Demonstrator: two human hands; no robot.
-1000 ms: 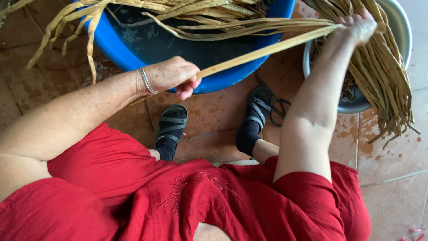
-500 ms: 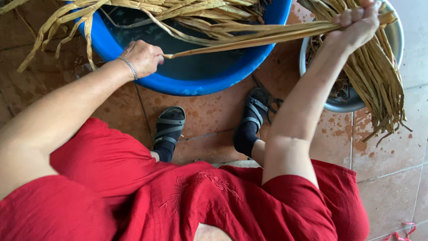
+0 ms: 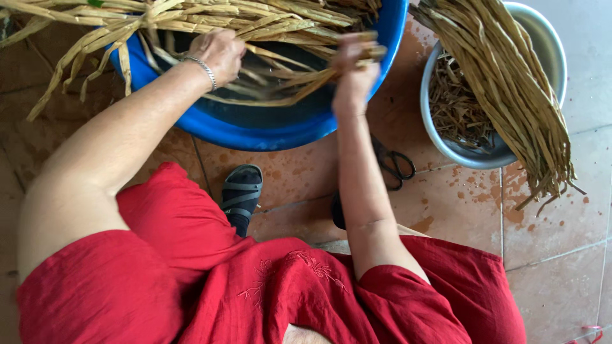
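Right now the left hand (image 3: 220, 51) is over the blue tub (image 3: 268, 130), with its fingers curled down into the pile of long dry leaf strips (image 3: 255, 19) lying across the tub. I cannot tell if those fingers are pinching 1 strip or just pressing on the heap — the strips hide the tips. The right hand (image 3: 352, 60) is closed tight on a small bunch of strips (image 3: 299, 86) that bends down and across toward the left hand, inside the tub.

The strips are thin and look stiff, so a hard pull could snap 1 or make it slip out of the closed fingers. The edges could also scrape or cut bare skin if a strip slides fast through the hand. Many strips lie tangled together, so tugging the bunch may drag others over the rim and onto the tile floor (image 3: 459, 210).

The silver bowl (image 3: 548, 48) stands just beside the tub, with another bundle (image 3: 510, 83) hanging over its side — a swinging elbow could knock that loose. Black scissors (image 3: 395, 162) lie on the floor near the sandaled foot (image 3: 242, 194), and a step back could land on them.
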